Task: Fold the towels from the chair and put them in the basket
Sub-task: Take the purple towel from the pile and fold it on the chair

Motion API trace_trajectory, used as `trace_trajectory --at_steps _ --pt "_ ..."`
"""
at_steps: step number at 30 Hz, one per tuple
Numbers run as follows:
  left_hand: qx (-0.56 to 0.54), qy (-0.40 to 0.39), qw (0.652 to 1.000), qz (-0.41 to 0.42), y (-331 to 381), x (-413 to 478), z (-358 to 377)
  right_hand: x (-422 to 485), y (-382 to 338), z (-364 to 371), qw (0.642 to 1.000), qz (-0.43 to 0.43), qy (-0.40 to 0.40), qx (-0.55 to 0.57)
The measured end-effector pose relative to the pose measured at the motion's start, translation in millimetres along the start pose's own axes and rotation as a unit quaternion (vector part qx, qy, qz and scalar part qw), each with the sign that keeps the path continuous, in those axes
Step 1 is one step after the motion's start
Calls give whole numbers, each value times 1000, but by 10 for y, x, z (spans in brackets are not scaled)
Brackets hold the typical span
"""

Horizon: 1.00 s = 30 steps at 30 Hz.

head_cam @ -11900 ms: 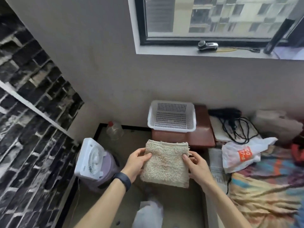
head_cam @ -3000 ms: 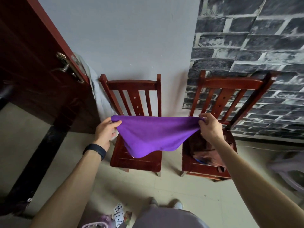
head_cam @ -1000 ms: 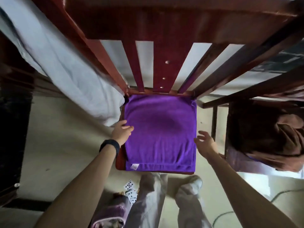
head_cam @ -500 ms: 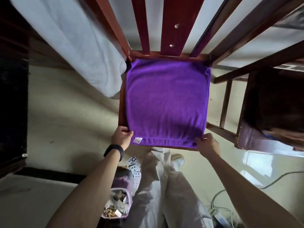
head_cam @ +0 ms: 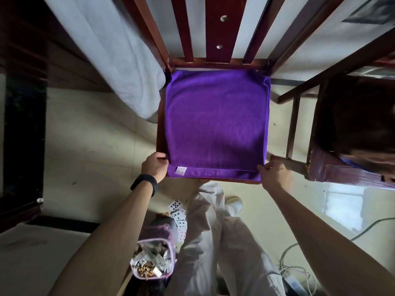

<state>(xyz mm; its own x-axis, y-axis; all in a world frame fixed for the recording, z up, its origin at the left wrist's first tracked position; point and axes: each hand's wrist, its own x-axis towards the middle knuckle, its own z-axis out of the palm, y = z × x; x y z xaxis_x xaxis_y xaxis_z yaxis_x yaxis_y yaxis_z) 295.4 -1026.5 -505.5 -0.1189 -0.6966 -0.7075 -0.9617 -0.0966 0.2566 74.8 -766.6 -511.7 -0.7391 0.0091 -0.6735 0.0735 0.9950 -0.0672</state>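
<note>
A purple towel [head_cam: 215,122] lies folded in half on the seat of a red wooden chair [head_cam: 215,60], its white label at the near left corner. My left hand [head_cam: 155,166] pinches the towel's near left corner. At the near right corner my right hand [head_cam: 274,175] pinches the upper layer. A second wooden chair [head_cam: 333,174] stands to the right with brownish towels [head_cam: 372,159] heaped on its seat. The basket is out of view.
A white cloth [head_cam: 111,52] hangs down at the left of the chair. On the floor near my feet lie playing cards [head_cam: 178,212] and a clear bin of litter [head_cam: 154,259]. Cables [head_cam: 295,272] trail at the lower right. A dark door frame stands at the left.
Three seconds ago I held the purple towel up in the air; it now lies folded on the seat. Over the last second both hands slid from its sides to its near corners.
</note>
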Motion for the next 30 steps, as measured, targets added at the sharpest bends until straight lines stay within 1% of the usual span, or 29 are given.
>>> trace_trajectory --at_steps 3,5,8,14,17,19,21,23,25,30 --pt "29 34 999 13 -21 6 -9 3 11 9 1000 3 -9 21" --pt "37 22 999 19 -32 11 49 9 31 54 999 -5 -20 35" --pt "7 -18 1000 3 -54 24 210 13 59 141 996 -18 -40 72" --pt "-23 28 998 -48 -38 -10 408 12 67 266 990 -24 -64 124" --pt "-63 47 996 -47 -34 -49 389 -17 42 239 987 -15 -57 148" --pt "-113 37 991 -54 -39 -92 350 -38 46 197 985 -8 -55 166" --pt "-233 2 969 -85 -65 -133 303 -58 63 139 981 7 -51 187" --pt "-350 -50 928 -117 -72 -199 231 -87 92 75 979 15 -44 201" --pt "-403 -83 902 -130 -98 -243 160 -135 111 2 977 17 -37 210" --pt "-481 -138 850 -168 -129 -282 14 -203 131 -69 973 19 -38 225"
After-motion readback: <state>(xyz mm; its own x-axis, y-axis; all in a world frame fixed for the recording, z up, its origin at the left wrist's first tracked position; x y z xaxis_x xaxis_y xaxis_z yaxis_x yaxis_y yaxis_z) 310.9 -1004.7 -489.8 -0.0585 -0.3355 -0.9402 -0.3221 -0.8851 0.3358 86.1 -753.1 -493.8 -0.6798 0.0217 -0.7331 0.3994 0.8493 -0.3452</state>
